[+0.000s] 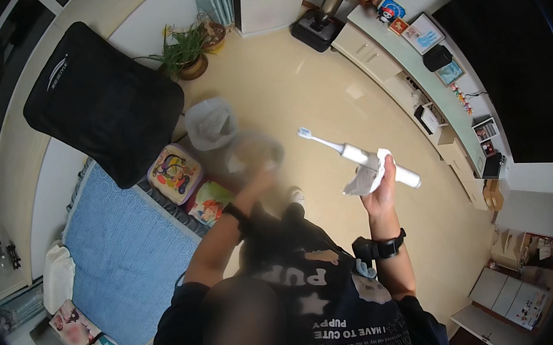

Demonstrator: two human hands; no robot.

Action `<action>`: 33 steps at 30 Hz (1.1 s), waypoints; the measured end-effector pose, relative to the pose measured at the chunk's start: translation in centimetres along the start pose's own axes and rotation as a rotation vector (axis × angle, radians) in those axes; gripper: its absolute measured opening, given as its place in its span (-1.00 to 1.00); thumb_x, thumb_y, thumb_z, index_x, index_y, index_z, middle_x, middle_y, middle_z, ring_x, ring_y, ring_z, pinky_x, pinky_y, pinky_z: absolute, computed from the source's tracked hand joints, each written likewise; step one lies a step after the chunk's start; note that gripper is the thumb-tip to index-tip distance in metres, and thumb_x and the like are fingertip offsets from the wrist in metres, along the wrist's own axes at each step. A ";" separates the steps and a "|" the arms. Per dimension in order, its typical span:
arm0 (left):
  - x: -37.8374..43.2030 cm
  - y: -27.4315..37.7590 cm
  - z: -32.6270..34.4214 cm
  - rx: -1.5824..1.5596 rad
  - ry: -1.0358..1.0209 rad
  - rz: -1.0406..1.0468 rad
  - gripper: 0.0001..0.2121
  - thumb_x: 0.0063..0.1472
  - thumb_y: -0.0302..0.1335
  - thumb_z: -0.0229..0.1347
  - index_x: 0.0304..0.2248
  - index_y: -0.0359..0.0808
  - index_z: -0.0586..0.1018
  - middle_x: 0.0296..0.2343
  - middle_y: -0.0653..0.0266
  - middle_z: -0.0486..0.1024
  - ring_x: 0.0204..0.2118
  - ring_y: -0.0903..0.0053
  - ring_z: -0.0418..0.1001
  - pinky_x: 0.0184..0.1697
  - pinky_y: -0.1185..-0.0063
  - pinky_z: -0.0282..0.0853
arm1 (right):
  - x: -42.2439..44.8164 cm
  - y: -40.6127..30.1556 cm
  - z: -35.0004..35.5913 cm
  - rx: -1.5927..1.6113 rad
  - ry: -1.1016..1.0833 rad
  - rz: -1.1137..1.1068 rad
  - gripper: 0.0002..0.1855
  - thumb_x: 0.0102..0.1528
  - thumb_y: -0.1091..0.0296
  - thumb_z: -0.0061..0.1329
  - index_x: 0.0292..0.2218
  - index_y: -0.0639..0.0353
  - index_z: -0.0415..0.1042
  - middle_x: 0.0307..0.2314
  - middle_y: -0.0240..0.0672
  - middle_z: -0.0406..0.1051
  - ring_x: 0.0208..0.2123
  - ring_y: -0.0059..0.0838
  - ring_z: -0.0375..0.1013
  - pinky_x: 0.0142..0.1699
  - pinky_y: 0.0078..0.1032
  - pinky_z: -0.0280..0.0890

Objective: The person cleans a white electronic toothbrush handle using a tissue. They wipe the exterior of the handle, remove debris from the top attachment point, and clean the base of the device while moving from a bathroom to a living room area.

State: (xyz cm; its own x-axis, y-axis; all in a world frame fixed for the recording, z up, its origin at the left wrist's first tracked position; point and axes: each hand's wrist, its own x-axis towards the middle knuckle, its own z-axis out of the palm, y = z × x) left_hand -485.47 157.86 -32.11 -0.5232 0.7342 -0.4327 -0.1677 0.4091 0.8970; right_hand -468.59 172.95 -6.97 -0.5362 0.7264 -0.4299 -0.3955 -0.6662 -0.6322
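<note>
My right hand (380, 194) is closed around a white electric toothbrush (358, 156) and a crumpled white paper or cloth (358, 181). The brush head points up and left, and the handle's base sticks out to the right of my fingers. My left hand (264, 179) reaches forward beside a pale, rounded thing (254, 154). Blur covers both, so the thing's kind and whether my fingers hold it cannot be told. Just beyond it is a bin with a whitish plastic liner (210, 124).
A black-covered chair (107, 104), a cartoon-printed box (175, 174) and a sofa or bed with a blue cover (128, 248) are at left. Potted plants (188, 55) stand ahead. A floor cleaner (324, 21) and a long cabinet (401, 63) line the far right.
</note>
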 end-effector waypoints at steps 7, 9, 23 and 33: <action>3.4 -10.1 -1.6 -0.179 0.117 -0.439 -0.63 0.01 -0.28 -0.10 -0.20 -0.31 0.32 -0.40 0.21 0.38 -0.38 0.42 0.34 -0.38 0.55 0.22 | -1.1 0.9 -4.2 -0.015 0.079 -0.020 -0.70 0.03 0.06 -0.26 -0.37 0.11 0.27 -0.55 -0.41 0.33 -0.56 -0.52 0.32 -0.47 -0.61 0.28; 4.5 -9.6 -2.2 -0.376 0.155 -0.503 -0.61 0.01 -0.27 -0.11 -0.18 -0.32 0.26 -0.34 0.23 0.33 -0.33 0.41 0.28 -0.31 0.53 0.17 | -1.2 1.1 -4.9 -0.031 0.069 0.001 -0.70 0.03 0.06 -0.26 -0.37 0.11 0.27 -0.54 -0.41 0.32 -0.55 -0.52 0.32 -0.47 -0.61 0.27; -9.5 17.6 1.1 0.720 0.125 0.679 -0.63 -0.07 -0.64 -0.16 -0.17 -0.28 0.30 -0.25 0.10 0.25 -0.23 0.25 0.20 -0.16 0.32 0.03 | 1.4 4.3 -1.9 -0.650 -0.113 0.039 -0.81 -0.11 0.53 -0.10 -0.38 0.19 0.22 -0.46 -0.43 0.24 -0.37 -0.59 0.23 -0.23 -0.64 0.14; -10.5 21.7 2.5 0.205 0.073 0.557 -0.65 -0.01 -0.44 -0.02 -0.22 -0.41 0.26 -0.47 0.00 0.36 -0.44 0.24 0.36 -0.37 0.46 0.24 | 0.4 1.3 4.7 -0.759 -0.221 -0.316 -0.79 -0.10 0.51 -0.07 -0.34 0.31 0.28 -0.48 -0.36 0.33 -0.45 -0.62 0.32 -0.35 -0.66 0.24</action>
State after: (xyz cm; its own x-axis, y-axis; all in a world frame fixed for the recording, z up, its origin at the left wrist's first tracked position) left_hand -481.57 160.37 -8.39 -0.5432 0.8321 0.1117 0.3096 0.0748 0.9479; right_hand -472.83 171.60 -4.89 -0.6490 0.7571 -0.0748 0.0140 -0.0864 -0.9962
